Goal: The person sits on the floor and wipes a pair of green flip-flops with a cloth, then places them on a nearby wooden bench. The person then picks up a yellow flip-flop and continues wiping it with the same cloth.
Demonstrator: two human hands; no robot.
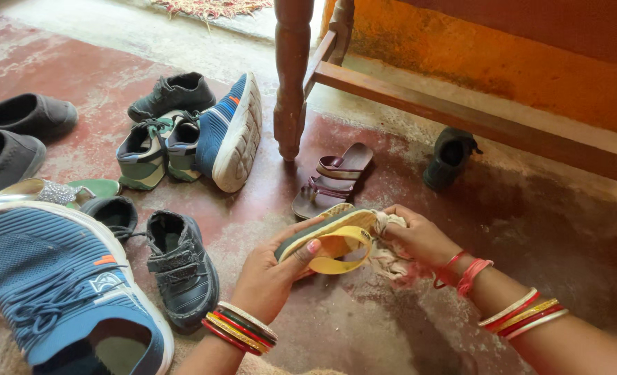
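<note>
Gripped a small yellow-strapped sandal [333,239] in the left hand [274,274], fingers curled round its heel end, thumb laid across the sole edge, above the red floor [364,326]. Pinched a wad of pale cloth [390,258] in the right hand [419,237], pressed against the toe end. Probably best done with the sandal held steady and firm, the cloth rubbed along the sole in short strokes, clear of the brown sandals [333,179] nearby.

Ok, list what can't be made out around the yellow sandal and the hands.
Head view only:
- yellow sandal: its heel end is covered by the left hand.
- cloth: mostly bunched under the right hand, extent unclear.
- blue sneaker: cut off by the bottom and left edges.
- dark shoe: shadowed, details unclear.
</note>
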